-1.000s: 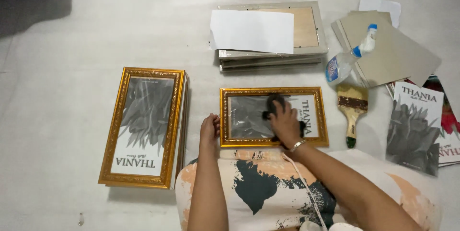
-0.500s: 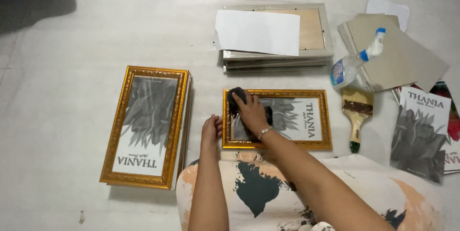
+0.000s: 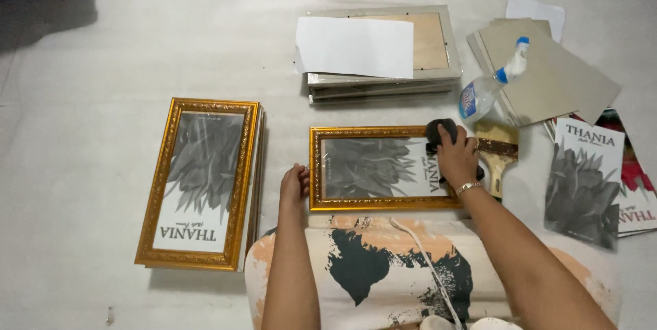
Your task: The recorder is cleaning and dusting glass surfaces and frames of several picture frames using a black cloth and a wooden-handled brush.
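Gold frame (image 3: 383,168) under both hands (image 3: 457,159).

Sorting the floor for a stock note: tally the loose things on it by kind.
Gold ornate picture frames, one under the hands, one atop the left stack: 2
Clear plastic spray bottle with blue nozzle: 1
Wide wooden paintbrush: 1
Dark wiping cloth in the right hand's grip: 1
White paper sheets: 2
Total: 7

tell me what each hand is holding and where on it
The right hand presses a dark cloth onto the right end of the gold frame, its fingers over the top. The left hand rests against the frame's left edge.
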